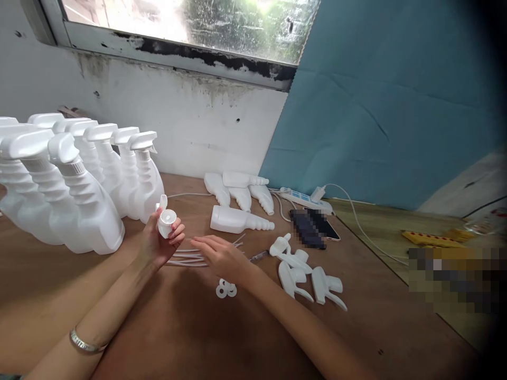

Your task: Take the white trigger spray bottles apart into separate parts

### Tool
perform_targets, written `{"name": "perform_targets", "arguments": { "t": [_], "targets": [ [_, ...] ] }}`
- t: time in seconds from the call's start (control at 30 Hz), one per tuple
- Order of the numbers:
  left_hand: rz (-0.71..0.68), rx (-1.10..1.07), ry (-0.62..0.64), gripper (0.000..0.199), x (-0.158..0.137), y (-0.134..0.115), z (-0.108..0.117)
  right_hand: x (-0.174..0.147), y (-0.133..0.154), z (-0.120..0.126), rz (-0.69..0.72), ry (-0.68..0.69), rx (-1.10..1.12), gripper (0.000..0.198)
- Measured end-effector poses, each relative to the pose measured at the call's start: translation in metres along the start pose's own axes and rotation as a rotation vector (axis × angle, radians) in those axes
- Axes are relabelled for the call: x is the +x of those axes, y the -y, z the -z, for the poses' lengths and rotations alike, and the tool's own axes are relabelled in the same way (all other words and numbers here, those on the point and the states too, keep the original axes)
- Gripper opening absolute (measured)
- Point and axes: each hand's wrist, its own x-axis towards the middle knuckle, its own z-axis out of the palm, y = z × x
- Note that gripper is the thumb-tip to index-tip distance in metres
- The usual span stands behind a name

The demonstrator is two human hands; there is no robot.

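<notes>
My left hand point(157, 247) is closed around a white trigger spray head point(167, 224), its round collar opening facing up toward me. To its right, my right hand point(226, 259) hovers with fingers stretched out toward the left hand; nothing shows in it, and the thumb side is hidden. Thin clear dip tubes point(184, 261) lie on the table beneath and between both hands. Just below the right hand are several small white ring washers point(222, 291). Further right lie loose white trigger spray heads point(291, 277).
White spray bottles point(89, 211) with heads fitted stand grouped at the left. Several headless bottles point(233, 219) lie on the brown table point(190, 332). Phones point(309, 228), a power strip point(303, 199), its cable and a pen point(259, 256) are to the right.
</notes>
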Motion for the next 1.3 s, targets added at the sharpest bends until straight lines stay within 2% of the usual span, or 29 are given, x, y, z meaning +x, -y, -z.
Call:
{"name": "perform_targets", "arguments": {
  "t": [0.13, 0.23, 0.4, 0.57, 0.63, 0.7, 0.83, 0.9, 0.97, 1.1, 1.3],
  "targets": [
    [0.014, 0.018, -0.024, 0.022, -0.002, 0.004, -0.004, -0.033, -0.013, 0.044, -0.169, 0.255, -0.168, 0.037],
    [0.039, 0.064, -0.012, 0.017, -0.003, 0.009, -0.003, -0.057, -0.020, 0.065, -0.263, 0.406, -0.332, 0.031],
    [0.087, 0.153, -0.023, 0.017, -0.003, 0.018, 0.002, -0.079, -0.025, 0.060, -0.286, 0.472, -0.469, 0.023],
    [0.181, 0.171, -0.043, 0.020, -0.003, 0.022, 0.001, -0.083, -0.025, 0.059, -0.278, 0.454, -0.428, 0.019],
    [0.236, 0.180, -0.077, 0.018, -0.003, 0.024, 0.000, -0.080, -0.021, 0.067, -0.297, 0.403, -0.314, 0.016],
    [0.280, 0.196, -0.108, 0.017, -0.003, 0.027, -0.001, -0.075, -0.013, 0.076, -0.344, 0.293, -0.108, 0.014],
    [0.353, 0.233, -0.095, 0.022, -0.004, 0.036, -0.001, -0.064, 0.009, 0.086, -0.443, -0.084, 0.266, 0.016],
    [0.369, 0.268, -0.083, 0.024, -0.004, 0.039, 0.000, -0.058, 0.018, 0.086, -0.484, -0.276, 0.323, 0.015],
    [0.368, 0.298, -0.073, 0.025, -0.004, 0.042, 0.001, -0.052, 0.025, 0.084, -0.512, -0.404, 0.350, 0.013],
    [0.382, 0.318, -0.073, 0.024, -0.004, 0.045, 0.005, -0.045, 0.031, 0.078, -0.465, -0.502, 0.378, 0.013],
    [0.434, 0.315, -0.166, 0.019, -0.003, 0.047, 0.004, -0.047, 0.034, 0.061, -0.305, -0.516, 0.313, 0.028]
  ]
}}
